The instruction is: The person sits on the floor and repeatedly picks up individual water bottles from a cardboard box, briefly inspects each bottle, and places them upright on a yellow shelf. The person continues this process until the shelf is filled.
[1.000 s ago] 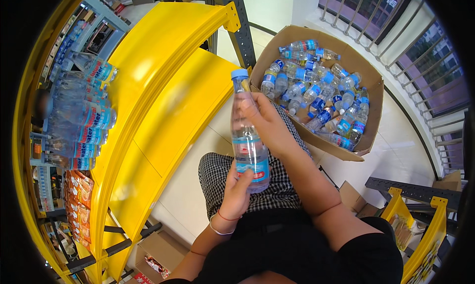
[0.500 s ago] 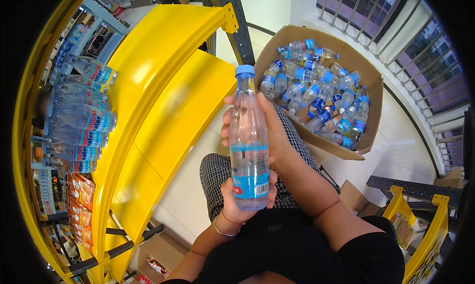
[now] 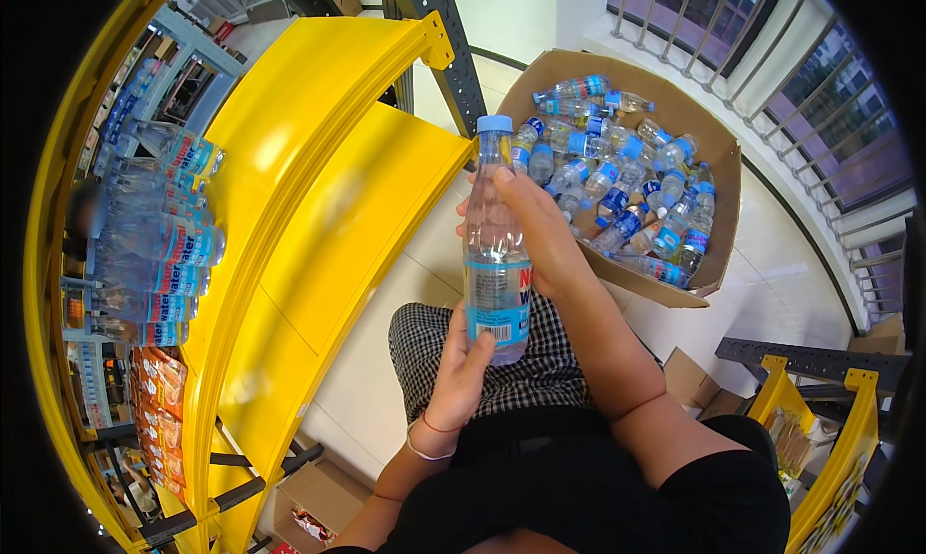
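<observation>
A clear plastic bottle (image 3: pixel 497 298) with a blue cap and a blue label stands nearly upright between my two hands, in front of my lap. My right hand (image 3: pixel 535 228) wraps round its upper half, with the thumb near the neck and fingertips showing on the far side. Lower down, my left hand (image 3: pixel 463 366) grips the bottle near its base, thumb across the label's lower part. The left fingers behind the bottle are hidden. No liquid level can be made out in it.
Ahead on the right, a large cardboard box (image 3: pixel 725 236) holds many clear bottles. Yellow shelves (image 3: pixel 318 188) stand on my left, carrying upright bottles (image 3: pixel 169 250) and orange packets (image 3: pixel 159 409). An open carton (image 3: pixel 323 491) lies low left; another yellow rack (image 3: pixel 834 458) stands right.
The bottle has turned about its long axis, so another side of the label faces me. It has moved slightly up and right. My left thumb now lies across the label.
</observation>
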### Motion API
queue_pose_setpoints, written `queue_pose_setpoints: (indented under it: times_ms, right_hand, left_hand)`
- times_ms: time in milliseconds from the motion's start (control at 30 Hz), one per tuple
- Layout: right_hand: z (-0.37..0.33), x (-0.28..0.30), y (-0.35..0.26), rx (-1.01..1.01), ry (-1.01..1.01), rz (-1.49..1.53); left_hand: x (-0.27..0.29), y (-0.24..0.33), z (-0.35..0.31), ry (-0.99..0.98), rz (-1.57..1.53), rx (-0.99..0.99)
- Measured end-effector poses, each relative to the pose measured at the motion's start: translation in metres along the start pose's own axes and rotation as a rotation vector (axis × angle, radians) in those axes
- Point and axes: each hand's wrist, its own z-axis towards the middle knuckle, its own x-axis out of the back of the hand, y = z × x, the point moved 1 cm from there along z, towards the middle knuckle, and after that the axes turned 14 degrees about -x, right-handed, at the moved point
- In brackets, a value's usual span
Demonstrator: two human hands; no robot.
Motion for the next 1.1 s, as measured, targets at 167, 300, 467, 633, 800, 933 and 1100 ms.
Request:
queue_pose_setpoints:
  times_ms: [167, 300, 467, 633, 800, 933, 1100]
  right_hand:
    - [0.001, 0.003, 0.005, -0.008, 0.056, -0.035]
    - [-0.001, 0.003, 0.006, -0.002, 0.055, -0.024]
    - [0.0, 0.002, 0.009, -0.003, -0.014, 0.06]
    - [0.006, 0.0, 0.022, -0.061, -0.347, 0.39]
    - [0.006, -0.003, 0.027, -0.079, -0.383, 0.449]
    - [0.004, -0.002, 0.026, -0.07, -0.312, 0.402]
    - [0.004, -0.001, 0.026, -0.062, -0.301, 0.391]
  left_hand:
    - [-0.003, -0.001, 0.001, 0.03, -0.002, 0.0]
    - [-0.007, 0.004, 0.002, 0.076, -0.03, 0.042]
    - [-0.009, 0.014, -0.001, 0.082, -0.293, 0.142]
    - [-0.013, 0.016, -0.005, 0.044, -0.542, 0.192]
    - [-0.018, 0.014, -0.007, 0.044, -0.677, 0.214]
    - [-0.016, 0.014, -0.007, 0.094, -0.659, 0.253]
    - [-0.011, 0.008, -0.007, 0.038, -0.752, 0.232]
